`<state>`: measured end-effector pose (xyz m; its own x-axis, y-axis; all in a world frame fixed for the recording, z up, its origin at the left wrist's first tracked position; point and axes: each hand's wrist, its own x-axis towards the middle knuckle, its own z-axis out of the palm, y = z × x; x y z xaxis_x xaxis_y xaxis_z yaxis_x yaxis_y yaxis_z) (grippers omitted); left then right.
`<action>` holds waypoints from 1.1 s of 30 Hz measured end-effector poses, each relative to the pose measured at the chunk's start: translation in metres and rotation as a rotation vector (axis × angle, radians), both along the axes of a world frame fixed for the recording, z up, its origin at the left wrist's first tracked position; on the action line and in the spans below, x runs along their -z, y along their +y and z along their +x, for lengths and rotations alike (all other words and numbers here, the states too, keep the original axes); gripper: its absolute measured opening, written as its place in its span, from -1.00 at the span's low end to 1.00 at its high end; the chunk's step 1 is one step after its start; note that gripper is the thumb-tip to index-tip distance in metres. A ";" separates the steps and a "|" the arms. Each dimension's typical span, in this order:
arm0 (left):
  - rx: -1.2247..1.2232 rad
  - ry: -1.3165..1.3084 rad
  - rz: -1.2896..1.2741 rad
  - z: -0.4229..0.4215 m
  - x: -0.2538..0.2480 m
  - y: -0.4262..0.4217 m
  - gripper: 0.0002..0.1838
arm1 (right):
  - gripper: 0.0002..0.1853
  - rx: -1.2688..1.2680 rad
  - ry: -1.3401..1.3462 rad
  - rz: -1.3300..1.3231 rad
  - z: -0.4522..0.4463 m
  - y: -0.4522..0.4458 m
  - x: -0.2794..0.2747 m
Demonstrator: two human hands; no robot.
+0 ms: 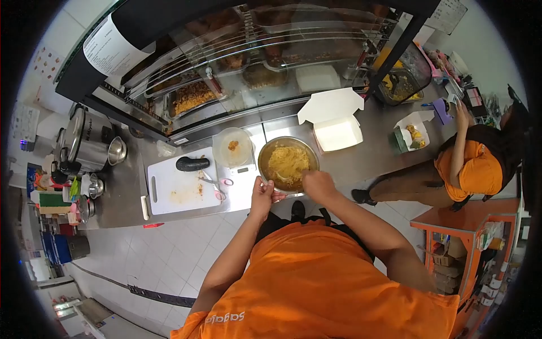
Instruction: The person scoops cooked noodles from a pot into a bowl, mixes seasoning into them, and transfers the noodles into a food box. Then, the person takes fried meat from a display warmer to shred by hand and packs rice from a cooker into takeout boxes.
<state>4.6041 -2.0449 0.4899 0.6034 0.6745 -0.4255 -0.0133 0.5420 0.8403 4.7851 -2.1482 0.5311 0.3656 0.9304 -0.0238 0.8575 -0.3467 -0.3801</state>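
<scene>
A metal bowl (261, 161) of yellow noodles (288, 163) stands at the counter's front edge. My left hand (263, 198) grips its near rim on the left, fingers curled underneath. Over the right side of the bowl, my right hand (318, 186) is closed in a fist; whatever it holds is hidden. Just left of the bowl, a clear round container (230, 138) with some brown food sits on a white scale (243, 169). An open white takeaway box (339, 134) lies behind the bowl, to the right.
On the white cutting board (164, 192) lie a dark elongated object (192, 164) and pink-handled scissors (217, 186). A knife handle (144, 208) is beside it. A glass display case (254, 62) borders the back. At right stand a filled food box (412, 134) and another person (474, 166).
</scene>
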 end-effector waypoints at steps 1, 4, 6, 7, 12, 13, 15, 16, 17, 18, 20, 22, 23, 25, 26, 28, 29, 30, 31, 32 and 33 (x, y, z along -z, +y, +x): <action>0.002 0.002 -0.002 -0.001 0.000 0.002 -0.84 | -0.81 0.002 0.002 -0.002 0.003 0.000 0.003; 0.031 -0.006 0.039 -0.002 -0.001 0.006 -0.85 | -0.80 -0.076 0.081 0.034 0.021 0.006 0.003; 0.031 0.022 0.026 -0.004 -0.004 0.005 -0.87 | -0.81 -0.026 0.046 -0.010 0.015 0.009 0.003; 0.031 0.022 0.028 -0.003 -0.008 0.006 -0.87 | -0.83 0.028 0.009 -0.053 0.012 0.013 0.002; 0.093 0.048 0.046 -0.006 -0.001 0.012 -0.79 | -0.83 -0.224 -0.112 0.008 0.028 0.022 -0.023; 0.093 0.048 0.045 -0.006 0.000 0.012 -0.79 | -0.83 -0.165 -0.178 0.065 0.037 0.028 -0.026; 0.077 0.013 0.061 -0.006 0.001 0.015 -0.77 | -0.84 -0.101 -0.202 -0.009 0.048 0.032 -0.039; 0.074 0.011 0.066 -0.006 0.002 0.017 -0.77 | -0.85 -0.096 -0.178 -0.146 0.049 0.028 -0.052; 0.029 0.007 0.046 -0.005 0.004 0.016 -0.83 | -0.84 -0.093 -0.154 -0.286 0.049 0.025 -0.059; -0.016 0.003 0.023 -0.005 0.006 0.015 -0.87 | -0.84 -0.099 -0.155 -0.286 0.048 0.021 -0.050; 0.002 0.012 0.029 -0.002 -0.008 0.011 -0.86 | -0.82 -0.101 0.074 -0.216 0.041 0.012 -0.014; 0.028 0.019 0.042 -0.001 -0.008 0.007 -0.86 | -0.81 0.028 0.422 -0.098 0.037 0.015 0.012; 0.028 0.024 0.042 0.000 -0.003 0.006 -0.85 | -0.76 0.157 0.766 0.033 0.039 0.019 0.021; 0.025 0.034 0.042 0.001 0.001 0.006 -0.85 | -0.77 0.179 0.455 0.047 0.047 0.027 0.008; 0.006 0.036 0.026 0.001 0.001 0.006 -0.84 | -0.79 0.205 0.148 0.058 0.048 0.028 0.001; -0.004 0.042 0.013 0.003 -0.009 0.007 -0.84 | -0.80 0.109 0.034 -0.050 0.027 0.020 -0.001; 0.001 0.054 0.007 0.004 -0.018 0.007 -0.84 | -0.81 0.006 -0.087 -0.160 0.015 0.014 -0.002; 0.005 0.065 -0.002 0.004 -0.022 0.005 -0.84 | -0.80 -0.126 -0.037 -0.079 0.006 0.008 -0.005; 0.008 0.065 -0.002 0.004 -0.017 0.007 -0.84 | -0.80 -0.123 -0.037 -0.079 0.011 0.009 -0.004; 0.033 0.043 0.017 0.002 -0.009 0.010 -0.81 | -0.81 -0.120 0.028 -0.061 0.020 0.012 -0.004; 0.055 0.022 0.035 0.000 -0.003 0.011 -0.75 | -0.81 -0.118 0.093 -0.043 0.029 0.016 -0.004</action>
<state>4.6044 -2.0335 0.4933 0.6308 0.6550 -0.4159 0.0346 0.5117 0.8584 4.8142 -2.1321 0.5349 0.2478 0.9643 -0.0930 0.8551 -0.2628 -0.4469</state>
